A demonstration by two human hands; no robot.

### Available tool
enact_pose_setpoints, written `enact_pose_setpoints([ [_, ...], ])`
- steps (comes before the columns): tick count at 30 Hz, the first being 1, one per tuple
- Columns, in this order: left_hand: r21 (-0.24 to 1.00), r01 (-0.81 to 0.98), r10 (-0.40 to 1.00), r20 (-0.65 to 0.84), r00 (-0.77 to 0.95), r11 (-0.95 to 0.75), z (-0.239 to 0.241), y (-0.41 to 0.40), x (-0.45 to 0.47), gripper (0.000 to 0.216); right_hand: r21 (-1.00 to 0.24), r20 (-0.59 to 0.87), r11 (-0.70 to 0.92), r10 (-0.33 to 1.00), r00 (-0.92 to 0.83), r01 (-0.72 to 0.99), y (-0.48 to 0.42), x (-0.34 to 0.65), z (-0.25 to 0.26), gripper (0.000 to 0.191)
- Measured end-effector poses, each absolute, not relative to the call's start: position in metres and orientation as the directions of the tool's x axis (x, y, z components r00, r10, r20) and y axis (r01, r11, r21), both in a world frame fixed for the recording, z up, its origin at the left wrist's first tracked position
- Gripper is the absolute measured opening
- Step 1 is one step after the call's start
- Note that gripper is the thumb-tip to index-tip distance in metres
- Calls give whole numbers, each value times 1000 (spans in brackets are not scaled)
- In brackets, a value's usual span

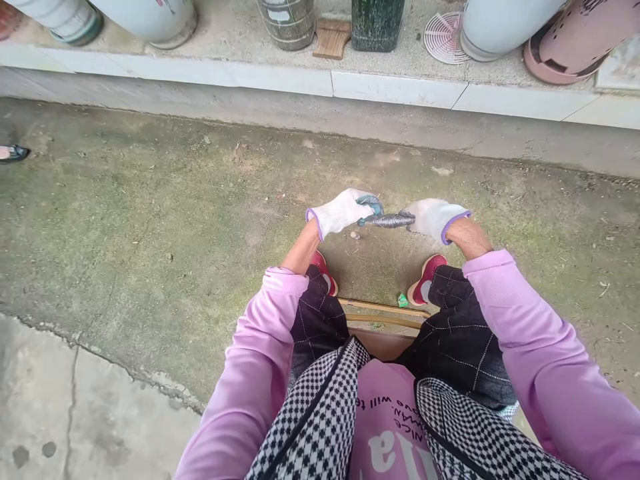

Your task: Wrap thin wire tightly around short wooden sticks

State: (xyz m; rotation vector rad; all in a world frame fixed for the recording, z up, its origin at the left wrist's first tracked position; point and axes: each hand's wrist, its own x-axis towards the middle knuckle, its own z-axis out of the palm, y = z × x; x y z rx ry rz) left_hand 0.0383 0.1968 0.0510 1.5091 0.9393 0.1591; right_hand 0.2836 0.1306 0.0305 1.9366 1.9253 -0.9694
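My left hand (367, 208), in a white knit glove with a dark coated palm and purple cuff, is closed around one end of a dark, silvery, ribbed piece (394, 220) that looks like a bundle of wire or a coil. From the other side my right hand (434, 219), gloved the same way, closes on its opposite end. The piece is stretched roughly level between the two hands, above the ground in front of my knees. Its ends are hidden inside the gloves, and its exact kind I cannot make out.
I sit on a low wooden seat (380, 341), red shoes (427, 279) on mossy concrete. A green scrap (403, 300) lies by one shoe. Ahead runs a tile-edged ledge (395, 89) bearing pots, a wooden block (332, 39) and a pink round rack (445, 39). Another person's foot (13, 153) shows far left.
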Motion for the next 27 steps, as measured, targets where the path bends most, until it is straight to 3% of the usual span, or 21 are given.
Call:
enact_pose_setpoints([
  [5,840,523,666,-473,577,144,47,203,34,15,-455,-627,-90,739,-246,886,119,287,40,23],
  [11,880,423,674,-449,587,217,48,210,31,9,-714,-607,-256,691,-393,652,115,289,62,17],
  [15,910,351,642,-408,650,223,39,208,40,6,-799,-565,-378,737,-371,467,115,278,74,31],
  [19,889,421,624,-434,650,180,24,197,52,15,-864,-477,-397,841,-254,309,120,270,73,42],
  [22,874,477,644,-417,642,91,18,188,55,11,-800,-455,-382,889,-53,462,128,268,63,34],
  [25,858,513,689,-378,619,10,19,184,54,19,-581,-421,-308,906,46,754,137,266,52,24],
  [27,861,506,690,-398,605,52,22,182,55,29,-446,-392,-233,919,45,864,141,263,49,29],
])
